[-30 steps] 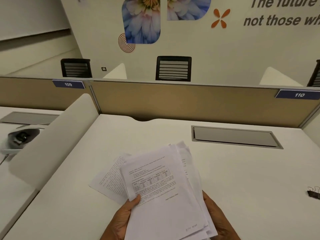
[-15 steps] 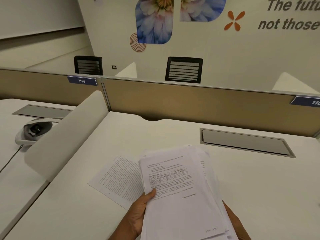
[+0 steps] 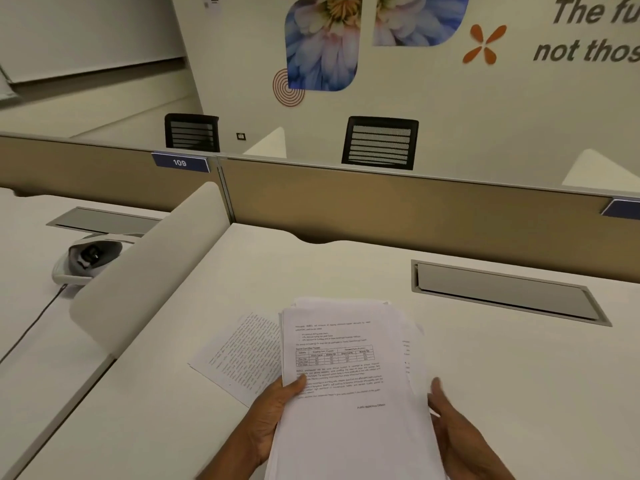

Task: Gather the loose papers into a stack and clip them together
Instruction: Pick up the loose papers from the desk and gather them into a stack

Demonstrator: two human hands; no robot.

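A stack of white printed papers [image 3: 346, 382] is held above the white desk [image 3: 502, 393], its top sheet showing text and a small table. My left hand [image 3: 270, 414] grips the stack's left edge, thumb on the top sheet. My right hand [image 3: 453, 427] lies along the stack's right edge with its fingers straight. One loose printed sheet [image 3: 242, 355] lies flat on the desk just left of the stack, partly hidden by it. No clip shows in this view.
A grey cable hatch [image 3: 505, 292] is set in the desk behind the papers. A curved white divider [image 3: 145, 271] stands at the left, with a white device [image 3: 86, 261] and its cable beyond. A tan partition [image 3: 398, 202] closes the back.
The view has swung left, so the black clip at the right desk edge left the frame. My right hand came out from under the stack to its right edge, fingers straightened.
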